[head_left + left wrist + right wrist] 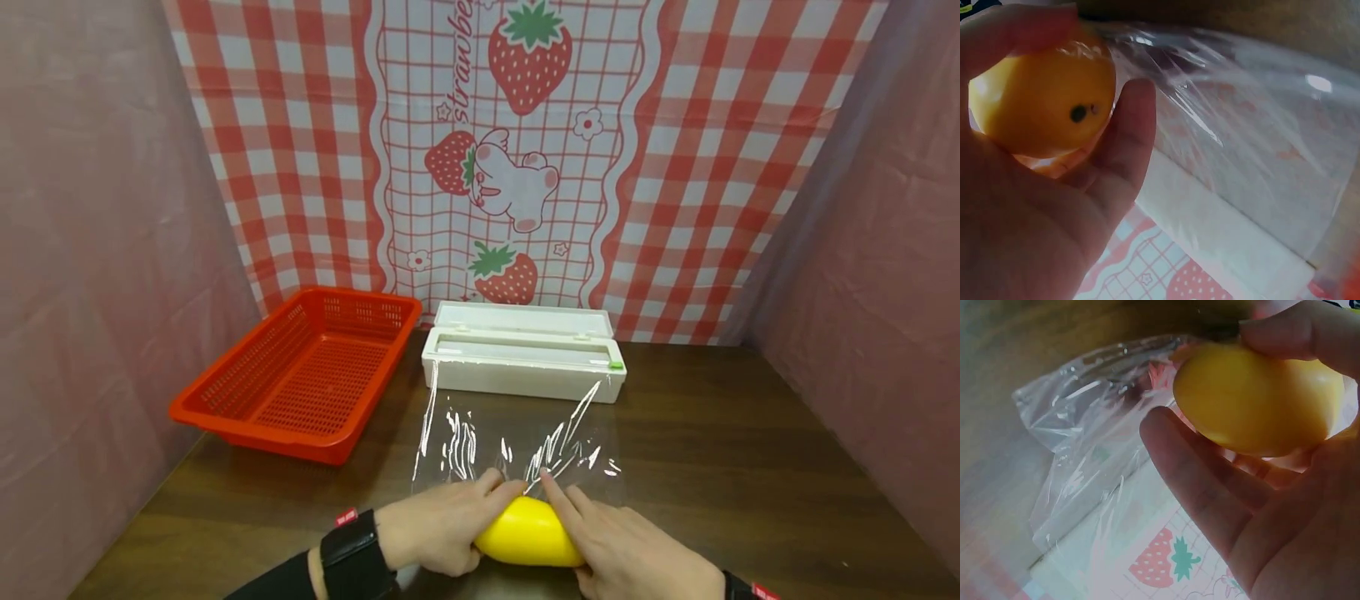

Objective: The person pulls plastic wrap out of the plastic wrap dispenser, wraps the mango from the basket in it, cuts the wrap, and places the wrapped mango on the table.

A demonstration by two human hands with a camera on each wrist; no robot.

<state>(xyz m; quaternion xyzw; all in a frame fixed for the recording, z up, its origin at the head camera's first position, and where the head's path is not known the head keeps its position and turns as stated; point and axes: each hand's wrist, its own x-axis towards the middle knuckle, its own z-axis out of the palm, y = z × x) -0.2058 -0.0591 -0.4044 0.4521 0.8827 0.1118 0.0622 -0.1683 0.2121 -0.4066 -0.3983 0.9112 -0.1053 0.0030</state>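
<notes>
A smooth, oblong yellow fruit [530,533] lies between my hands at the near side of the table; its exact kind cannot be told. My left hand [453,521] grips its left end, where a small dark spot shows in the left wrist view. From the other side my right hand [637,542] holds the right end between thumb and fingers. A sheet of clear cling film [517,442] stretches from the white dispenser box [525,379] to the fruit, creased near my fingertips. Whether film lies around the fruit is hard to see.
An orange-red plastic basket [322,392] stands to the left of the dispenser, whose lid [525,318] is raised at the back. Behind hangs a red-and-white checked strawberry cloth [682,167]. Pinkish cloth walls [862,233] flank the dark wooden table [720,450].
</notes>
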